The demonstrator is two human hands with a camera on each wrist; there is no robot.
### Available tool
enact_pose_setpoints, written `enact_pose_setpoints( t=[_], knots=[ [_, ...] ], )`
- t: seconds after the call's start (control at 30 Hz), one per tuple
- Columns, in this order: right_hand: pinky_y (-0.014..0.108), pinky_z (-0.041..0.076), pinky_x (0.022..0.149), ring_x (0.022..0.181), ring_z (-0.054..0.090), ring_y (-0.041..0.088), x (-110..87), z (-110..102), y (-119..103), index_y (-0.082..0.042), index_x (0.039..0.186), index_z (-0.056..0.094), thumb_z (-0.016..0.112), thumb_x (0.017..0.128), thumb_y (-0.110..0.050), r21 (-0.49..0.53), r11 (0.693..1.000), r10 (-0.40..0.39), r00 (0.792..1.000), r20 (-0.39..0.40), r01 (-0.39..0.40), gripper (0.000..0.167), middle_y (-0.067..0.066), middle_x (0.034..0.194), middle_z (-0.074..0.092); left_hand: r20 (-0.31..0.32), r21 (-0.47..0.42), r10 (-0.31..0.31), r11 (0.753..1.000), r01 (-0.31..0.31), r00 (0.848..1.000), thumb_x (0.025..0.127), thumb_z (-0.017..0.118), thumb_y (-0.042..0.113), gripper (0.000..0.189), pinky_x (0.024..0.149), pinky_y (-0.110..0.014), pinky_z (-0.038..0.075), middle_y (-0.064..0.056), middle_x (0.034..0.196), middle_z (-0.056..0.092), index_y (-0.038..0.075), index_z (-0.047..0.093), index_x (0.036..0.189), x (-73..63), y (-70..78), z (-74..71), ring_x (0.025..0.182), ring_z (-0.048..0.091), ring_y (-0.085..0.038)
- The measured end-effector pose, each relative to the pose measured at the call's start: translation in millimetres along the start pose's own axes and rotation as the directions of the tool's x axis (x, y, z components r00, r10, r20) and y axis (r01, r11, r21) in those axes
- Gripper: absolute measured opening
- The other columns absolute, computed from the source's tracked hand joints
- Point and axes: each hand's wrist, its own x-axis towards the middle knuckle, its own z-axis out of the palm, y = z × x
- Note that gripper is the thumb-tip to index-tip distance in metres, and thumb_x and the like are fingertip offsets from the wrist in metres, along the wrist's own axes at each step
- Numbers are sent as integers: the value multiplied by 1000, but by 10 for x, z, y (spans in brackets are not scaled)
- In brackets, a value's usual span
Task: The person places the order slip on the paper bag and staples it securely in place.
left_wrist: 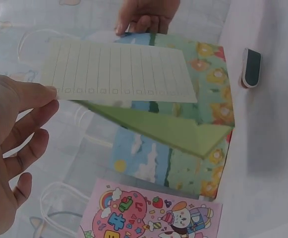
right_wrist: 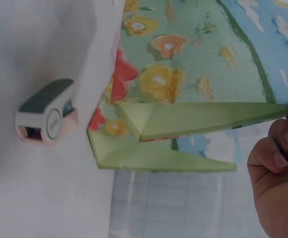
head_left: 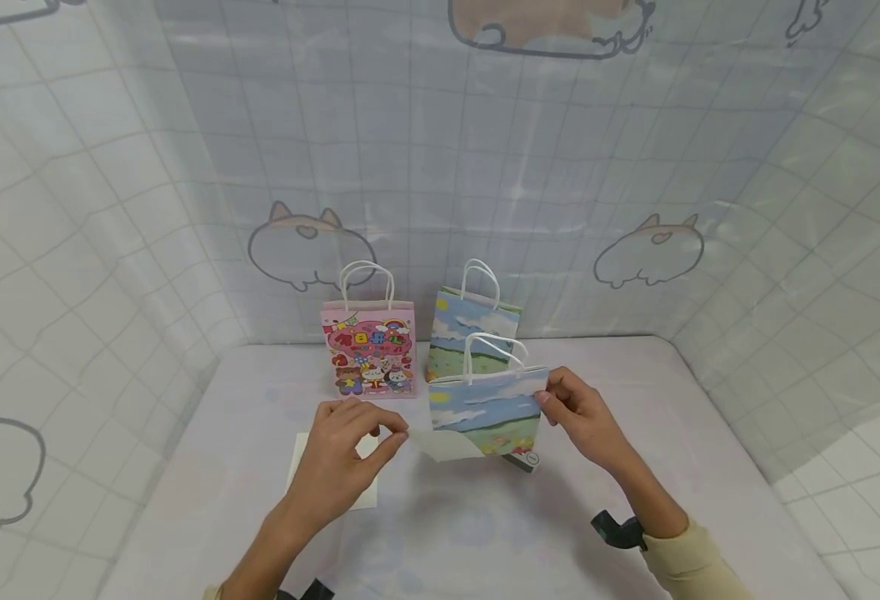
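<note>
In the head view my left hand [head_left: 342, 446] pinches a pale lined sheet of note paper [left_wrist: 119, 72] by its edge, between thumb and forefinger. The sheet, printed with a row of small checkboxes, crosses the front of a paper gift bag [head_left: 488, 404]. That bag carries a painted blue sky, green meadow and flowers, with white cord handles on top. My right hand [head_left: 582, 421] pinches the bag's right side edge. Light green gusset folds show in both wrist views. Whether the sheet touches the bag, I cannot tell.
Behind stands a matching sky-and-meadow bag [head_left: 476, 325]. A pink cartoon bag [head_left: 371, 354] stands to its left. Pale paper [head_left: 367, 496] lies on the table, partly under my left hand. A small white device with a dark top [right_wrist: 45, 110] sits by the held bag.
</note>
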Motion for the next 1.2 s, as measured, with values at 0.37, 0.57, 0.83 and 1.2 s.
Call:
enact_pose_setpoints(
  t=[0.37,0.57,0.83,1.2],
  knots=[
    [29,40,59,64,47,15,52,201,61,-4,107,50,51,104,-3,43,999,-26,996,90,22,4,6,74,50,-17,12,33,999,-32,999,82,85,17,23,84,-35,32,23,93,67,30,72,95,1,-7,8,80,54,-2],
    [29,35,54,57,38,9,88,309,35,-5,100,49,50,104,-2,-13,1000,-9,993,117,11,5,13,71,52,-39,3,105,994,-105,994,81,85,14,25,83,-39,31,18,93,70,29,73,97,21,-3,64,80,57,-6],
    [27,36,52,56,41,7,114,419,-114,-3,98,48,49,104,0,-5,1000,-10,988,154,10,7,2,69,51,-19,28,100,995,-99,995,82,84,19,20,83,-37,31,19,90,68,29,73,94,20,-12,165,84,55,-5],
    [26,39,54,58,46,11,74,542,296,-9,103,51,52,106,-16,-2,999,47,981,187,-48,7,8,71,56,-33,49,95,994,-94,995,84,83,21,14,78,-34,28,16,91,70,27,72,92,34,-47,317,87,53,-9]
  ],
)
